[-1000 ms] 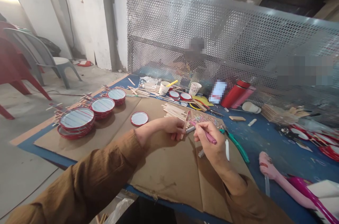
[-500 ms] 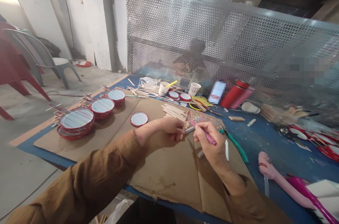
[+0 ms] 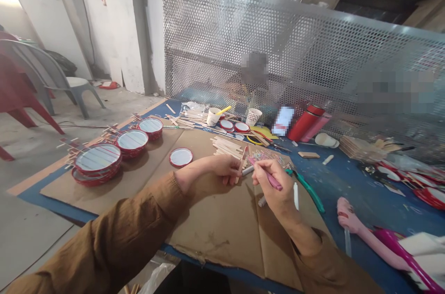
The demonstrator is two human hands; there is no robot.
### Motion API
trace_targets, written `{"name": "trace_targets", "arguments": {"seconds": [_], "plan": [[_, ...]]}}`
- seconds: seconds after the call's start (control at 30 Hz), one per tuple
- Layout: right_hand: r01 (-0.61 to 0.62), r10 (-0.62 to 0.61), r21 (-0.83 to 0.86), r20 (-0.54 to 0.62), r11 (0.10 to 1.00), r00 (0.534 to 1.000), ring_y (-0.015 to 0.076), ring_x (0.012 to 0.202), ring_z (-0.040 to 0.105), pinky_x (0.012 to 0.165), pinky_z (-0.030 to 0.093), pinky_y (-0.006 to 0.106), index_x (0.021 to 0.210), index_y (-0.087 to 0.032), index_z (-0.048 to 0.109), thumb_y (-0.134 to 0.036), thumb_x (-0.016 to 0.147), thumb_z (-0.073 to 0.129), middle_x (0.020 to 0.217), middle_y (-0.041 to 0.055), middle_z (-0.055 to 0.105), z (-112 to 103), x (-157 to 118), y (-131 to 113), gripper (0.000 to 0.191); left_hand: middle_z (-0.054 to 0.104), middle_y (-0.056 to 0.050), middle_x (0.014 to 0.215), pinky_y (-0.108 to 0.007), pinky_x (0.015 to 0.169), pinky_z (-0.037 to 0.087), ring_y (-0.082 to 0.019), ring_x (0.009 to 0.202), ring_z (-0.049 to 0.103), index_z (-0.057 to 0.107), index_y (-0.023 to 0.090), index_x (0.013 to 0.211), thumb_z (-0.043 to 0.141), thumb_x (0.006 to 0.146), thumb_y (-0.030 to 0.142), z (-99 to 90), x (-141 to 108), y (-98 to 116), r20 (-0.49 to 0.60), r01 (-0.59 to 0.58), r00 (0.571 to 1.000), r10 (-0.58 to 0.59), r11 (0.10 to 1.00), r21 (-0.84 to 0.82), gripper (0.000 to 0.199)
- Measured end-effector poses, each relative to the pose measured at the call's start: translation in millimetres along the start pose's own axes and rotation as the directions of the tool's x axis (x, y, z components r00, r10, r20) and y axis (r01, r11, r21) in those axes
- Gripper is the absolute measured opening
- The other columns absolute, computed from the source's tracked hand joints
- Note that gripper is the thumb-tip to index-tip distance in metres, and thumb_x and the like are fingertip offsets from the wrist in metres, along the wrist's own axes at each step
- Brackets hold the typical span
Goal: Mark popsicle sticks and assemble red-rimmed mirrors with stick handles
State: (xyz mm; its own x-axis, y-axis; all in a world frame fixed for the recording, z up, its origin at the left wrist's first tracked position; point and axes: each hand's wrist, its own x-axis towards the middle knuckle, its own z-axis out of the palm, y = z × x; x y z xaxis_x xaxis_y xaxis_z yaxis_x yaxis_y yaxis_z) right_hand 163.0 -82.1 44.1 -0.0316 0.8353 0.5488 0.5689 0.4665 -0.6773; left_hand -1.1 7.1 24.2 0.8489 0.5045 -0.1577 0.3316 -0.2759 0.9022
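My left hand [image 3: 226,169] pinches a thin wooden stick [image 3: 242,159] that stands up from its fingertips, with a reddish tint on it. Just to the right, my right hand [image 3: 274,185] grips a pink marker [image 3: 273,180], whose front end is close to the stick; whether they touch is too small to tell. Behind my hands lie a pile of pale wooden sticks [image 3: 225,146] and a scatter of small coloured bands [image 3: 266,155]. A round white disc with a red rim [image 3: 181,157] rests on the cardboard [image 3: 208,224] behind my left forearm.
Stacked red-rimmed drums [image 3: 98,159] stand at the left. Paper cups [image 3: 212,117], a phone [image 3: 283,120] and a red bottle [image 3: 306,122] line the back. Green-handled pliers [image 3: 310,192] and a pink glue gun [image 3: 368,238] lie at the right. A perforated metal panel [image 3: 215,34] rises behind.
The whole view has shifted slightly, so things sit a little further left. Both hands keep nearly the same pose, with the stick and marker still held.
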Motion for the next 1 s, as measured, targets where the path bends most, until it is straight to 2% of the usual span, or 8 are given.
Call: {"name": "trace_targets", "arguments": {"seconds": [0.1,0.27,0.4,0.5,0.67,0.8,0.9,1.0], "plan": [[0.019,-0.017,-0.047,0.031,0.999,0.999,0.0117,0.055,0.060,0.055,0.049,0.023,0.084,-0.020,0.056,-0.037,0.088,0.052,0.066,-0.0005,0.062,1,-1,3,0.018,0.056,0.004,0.055,-0.017,0.050,0.041,-0.005,0.045,0.050,0.049,0.016,0.071,0.048,0.083,0.017,0.4,0,-1,-0.005,-0.010,1.000,0.010,1.000,-0.013,0.013],[0.006,-0.015,-0.058,-0.147,0.998,0.989,0.0108,0.050,0.056,0.052,0.045,0.023,0.081,-0.020,0.056,-0.035,0.087,0.053,0.061,-0.0018,0.058,-3,0,5,0.017,0.057,0.004,0.057,-0.018,0.050,0.041,-0.006,0.045,0.049,0.053,0.015,0.074,0.047,0.081,0.015,1.1,-2,1,-0.007,-0.012,1.000,0.012,0.999,-0.032,0.009],[-0.002,-0.005,-0.036,-0.197,0.999,0.980,0.0101,0.047,0.054,0.052,0.045,0.023,0.081,-0.020,0.056,-0.035,0.087,0.053,0.059,-0.0027,0.057,-5,3,0,0.016,0.057,0.003,0.057,-0.019,0.049,0.041,-0.007,0.045,0.050,0.055,0.015,0.075,0.044,0.085,0.018,1.1,-3,5,0.003,-0.018,1.000,0.018,0.999,-0.041,0.015],[-0.007,-0.004,-0.066,-0.158,0.998,0.987,0.0116,0.052,0.057,0.054,0.047,0.024,0.083,-0.021,0.056,-0.034,0.087,0.052,0.065,-0.0009,0.060,-4,4,-2,0.014,0.056,0.004,0.058,-0.017,0.048,0.040,-0.005,0.044,0.049,0.055,0.014,0.077,0.046,0.088,0.027,-0.1,-3,5,-0.010,-0.011,1.000,0.011,0.999,-0.035,0.019],[0.068,-0.075,-0.135,-0.048,0.989,0.996,0.0139,0.071,0.063,0.068,0.049,0.026,0.086,-0.022,0.057,-0.029,0.086,0.050,0.080,0.0016,0.066,1,0,-7,0.010,0.063,0.001,0.072,-0.017,0.048,0.039,-0.004,0.044,0.050,0.059,0.013,0.078,0.052,0.085,0.039,-4.8,-4,2,-0.016,0.000,1.000,0.000,1.000,0.028,0.028],[0.092,-0.087,-0.232,0.033,0.968,0.996,0.0158,0.080,0.063,0.073,0.048,0.027,0.093,-0.022,0.058,-0.029,0.085,0.051,0.089,0.0036,0.068,3,-3,-18,0.013,0.062,0.001,0.067,-0.017,0.049,0.039,-0.006,0.046,0.054,0.058,0.013,0.078,0.053,0.084,0.041,-6.5,-5,1,-0.043,0.017,0.999,-0.017,1.000,0.014,0.029],[0.053,-0.032,-0.371,0.063,0.927,0.998,0.0185,0.081,0.064,0.072,0.047,0.028,0.099,-0.022,0.058,-0.029,0.082,0.053,0.091,0.0045,0.069,-7,-4,-24,0.018,0.063,0.001,0.068,-0.018,0.048,0.039,-0.006,0.046,0.054,0.058,0.014,0.080,0.056,0.081,0.040,-5.8,-4,1,-0.052,0.001,0.999,-0.002,1.000,-0.020,0.026],[-0.009,0.036,-0.504,0.044,0.864,0.998,0.0195,0.077,0.065,0.066,0.045,0.028,0.102,-0.023,0.057,-0.032,0.082,0.054,0.086,0.0035,0.069,-29,-4,-23,0.023,0.065,0.000,0.073,-0.018,0.046,0.038,-0.006,0.044,0.053,0.056,0.014,0.080,0.057,0.080,0.040,-4.9,-2,0,-0.062,-0.001,0.998,0.000,1.000,-0.013,0.026]]}}
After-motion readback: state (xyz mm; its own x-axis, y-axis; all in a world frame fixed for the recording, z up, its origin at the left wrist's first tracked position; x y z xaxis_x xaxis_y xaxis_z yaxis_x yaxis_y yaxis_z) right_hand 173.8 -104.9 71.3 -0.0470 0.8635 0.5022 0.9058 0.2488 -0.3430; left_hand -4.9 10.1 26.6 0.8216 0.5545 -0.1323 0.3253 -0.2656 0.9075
